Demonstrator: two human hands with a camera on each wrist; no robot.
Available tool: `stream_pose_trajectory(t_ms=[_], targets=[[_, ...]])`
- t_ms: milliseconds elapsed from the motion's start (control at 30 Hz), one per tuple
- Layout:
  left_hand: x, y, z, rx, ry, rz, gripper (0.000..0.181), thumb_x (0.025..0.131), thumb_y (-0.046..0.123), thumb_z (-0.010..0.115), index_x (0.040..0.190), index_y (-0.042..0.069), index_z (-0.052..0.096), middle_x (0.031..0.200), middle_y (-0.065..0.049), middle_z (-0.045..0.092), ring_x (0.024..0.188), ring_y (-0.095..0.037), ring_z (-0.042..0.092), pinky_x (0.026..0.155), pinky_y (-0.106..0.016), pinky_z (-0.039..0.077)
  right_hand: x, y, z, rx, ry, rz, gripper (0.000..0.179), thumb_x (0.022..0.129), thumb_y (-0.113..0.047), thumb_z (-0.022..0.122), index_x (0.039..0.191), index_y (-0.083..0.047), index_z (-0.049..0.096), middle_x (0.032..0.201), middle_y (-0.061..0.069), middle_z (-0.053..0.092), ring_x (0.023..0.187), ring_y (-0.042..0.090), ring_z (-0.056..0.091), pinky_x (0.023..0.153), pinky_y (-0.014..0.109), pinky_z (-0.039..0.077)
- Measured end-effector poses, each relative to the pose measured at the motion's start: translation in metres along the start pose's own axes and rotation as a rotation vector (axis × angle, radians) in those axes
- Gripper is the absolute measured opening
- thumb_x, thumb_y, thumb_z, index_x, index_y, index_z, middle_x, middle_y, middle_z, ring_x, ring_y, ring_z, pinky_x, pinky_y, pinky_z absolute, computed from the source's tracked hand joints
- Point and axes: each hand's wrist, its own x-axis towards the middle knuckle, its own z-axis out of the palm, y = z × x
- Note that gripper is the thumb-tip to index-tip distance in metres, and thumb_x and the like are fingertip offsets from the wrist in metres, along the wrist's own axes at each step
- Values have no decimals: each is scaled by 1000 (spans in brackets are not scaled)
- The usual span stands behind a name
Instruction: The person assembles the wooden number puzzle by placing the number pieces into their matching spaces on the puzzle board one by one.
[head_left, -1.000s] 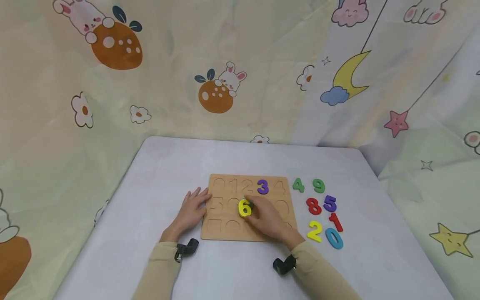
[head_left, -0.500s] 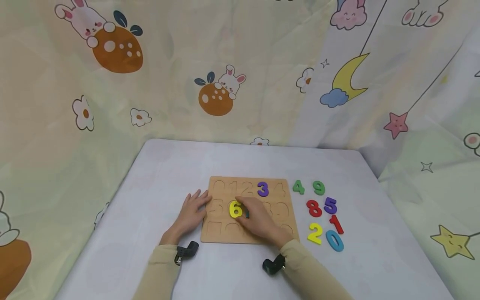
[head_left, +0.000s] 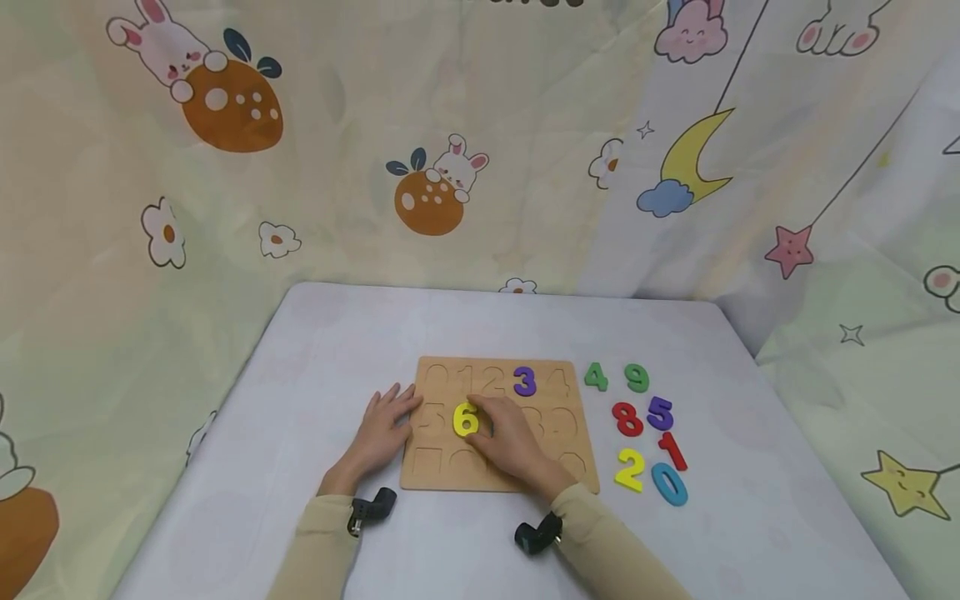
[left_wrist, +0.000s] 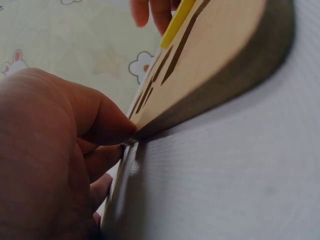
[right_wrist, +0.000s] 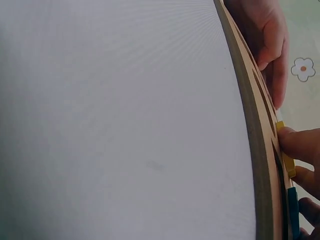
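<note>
Right hand (head_left: 510, 437): thumb and finger pinch the yellow 6 (head_left: 459, 422) over the middle row; its side shows above the wood, so I'd call it unseated.
Teal piece (right_wrist: 293, 212): just right of the 6, under the same hand's other fingers; held or merely resting, I can't tell.
Wooden board (head_left: 457, 482): directly beneath the grip, flat on the table.
Bare outlines: 5 left of the grip, 0, 1 and 2 beyond it, 4 beyond and to the right.
Purple 3 (head_left: 527, 382): beyond the grip and to its right, in the top row; the one number I'd count as done.
Left hand (head_left: 384, 425): left of the grip, fingers extended, tips touching the board's left edge, perhaps steadying it.
Loose numbers: well right of the grip, seven left to go by my count: green 4 (head_left: 597, 379), red 8 (head_left: 627, 419), yellow 2 (head_left: 632, 472), green 9 (head_left: 645, 379), purple 5 (head_left: 660, 412), red 1 (head_left: 673, 452), blue 0 (head_left: 657, 482).
Room to move: the board's far edge is unobstructed, with white table (head_left: 360, 333) beyond; its right edge has the 4 just beside it.
Backdrop (head_left: 510, 167): farthest from the grip, past the table's far edge.
</note>
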Motion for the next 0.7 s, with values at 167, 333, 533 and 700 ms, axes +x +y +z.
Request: stream_pose_trajectory(t_ms=[167,333,533,700], targets=[[0,-1,1,4,3,3,53,85,4,53,138,8,56,155,-4,38,149,-28,17,122,-46,-3,-2,-1,1,16,11,10,62,82,-26,78,138,-14,54,131,-1,60,121,18,53,104,38,44],[1,-3,3,11,5,9,52,87,9,57,139,8,55,155,-5,38,149,-29,16,122,-47,-3,-2,0,1,14,11,3,65,81,-25,79,139,-13,53,131,-1,60,120,18,53,105,37,43],[-1,-2,4,35,7,26,52,90,20,64,139,8,55,155,-6,38,149,-30,17,122,-49,-1,-5,4,0,69,9,22,64,83,-27,77,140,-14,51,133,0,57,126,19,50,108,39,41],[-1,-1,4,49,16,48,50,90,19,66,138,7,56,154,-9,38,148,-33,18,121,-51,1,-7,12,-8,130,61,67,59,86,-27,73,140,-15,52,133,-1,57,128,20,49,109,42,42]])
